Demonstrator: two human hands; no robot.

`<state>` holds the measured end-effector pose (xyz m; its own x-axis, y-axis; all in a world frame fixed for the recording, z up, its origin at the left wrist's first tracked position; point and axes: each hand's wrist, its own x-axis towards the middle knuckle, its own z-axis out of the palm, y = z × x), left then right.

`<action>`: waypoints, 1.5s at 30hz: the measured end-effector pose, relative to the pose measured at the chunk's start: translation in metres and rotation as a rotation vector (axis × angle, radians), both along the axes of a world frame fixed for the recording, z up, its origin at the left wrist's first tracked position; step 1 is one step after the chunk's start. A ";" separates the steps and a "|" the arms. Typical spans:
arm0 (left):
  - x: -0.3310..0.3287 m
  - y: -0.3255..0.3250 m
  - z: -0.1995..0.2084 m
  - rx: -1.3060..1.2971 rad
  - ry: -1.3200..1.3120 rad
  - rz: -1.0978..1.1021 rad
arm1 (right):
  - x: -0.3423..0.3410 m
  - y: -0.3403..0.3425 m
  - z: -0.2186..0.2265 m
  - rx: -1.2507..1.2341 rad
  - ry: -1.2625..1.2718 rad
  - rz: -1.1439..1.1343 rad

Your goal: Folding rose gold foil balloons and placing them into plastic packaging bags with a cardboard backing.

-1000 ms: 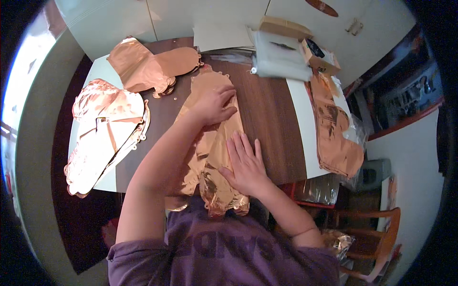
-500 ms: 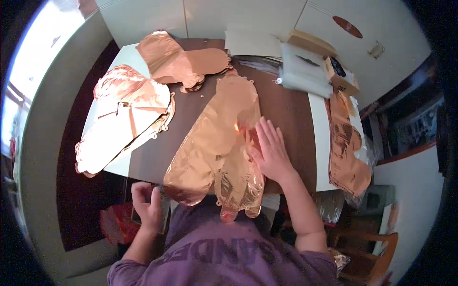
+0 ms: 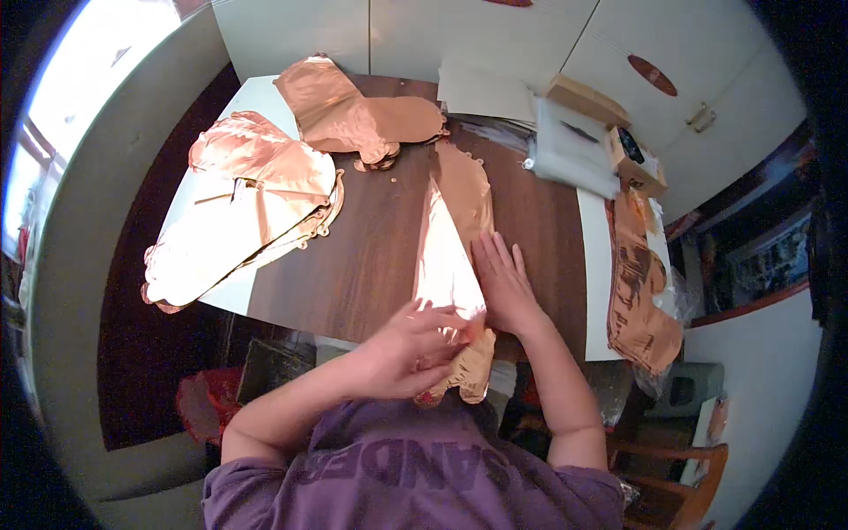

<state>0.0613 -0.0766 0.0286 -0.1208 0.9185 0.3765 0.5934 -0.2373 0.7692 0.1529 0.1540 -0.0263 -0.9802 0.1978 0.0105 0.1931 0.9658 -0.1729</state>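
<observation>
A rose-gold foil balloon (image 3: pixel 465 190) lies uninflated on the brown table in front of me. Its left part is folded over to the right and makes a narrow, bright, pointed flap (image 3: pixel 442 256). My left hand (image 3: pixel 408 346) is on the near end of this flap, fingers apart and reaching to the right. On the balloon's right edge rests my right hand (image 3: pixel 505 284), flat with its fingers stretched out. The balloon's near end (image 3: pixel 477 367) hangs over the table's front edge toward my shirt. Part of the fold is hidden under my left hand.
More flat foil balloons lie at the left (image 3: pixel 238 208) and far left-centre (image 3: pixel 353 115). Another foil stack (image 3: pixel 640 291) hangs off the right side. At the back right are a clear plastic roll (image 3: pixel 574 155), cardboard boxes (image 3: pixel 638 168) and white sheets (image 3: pixel 484 93). A wooden chair (image 3: pixel 698 486) stands lower right.
My left hand has swung right from beside the table edge, and the balloon's left side now lies folded over its right. My right hand stays flat at the right edge, slightly lower.
</observation>
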 end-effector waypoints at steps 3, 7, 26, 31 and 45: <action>-0.011 0.024 -0.017 -0.090 -0.027 -0.242 | 0.001 0.000 -0.003 0.001 0.033 0.000; -0.060 0.021 -0.034 -0.122 0.106 0.042 | 0.004 0.001 -0.005 0.005 0.059 -0.006; -0.070 0.051 -0.067 -0.270 0.814 0.274 | 0.013 -0.074 0.034 -0.046 0.238 0.381; -0.086 0.060 -0.072 -0.173 0.828 0.308 | 0.021 -0.090 0.018 0.098 0.288 0.356; -0.148 0.110 -0.078 -0.274 0.877 0.399 | 0.043 -0.112 0.026 0.007 0.220 0.161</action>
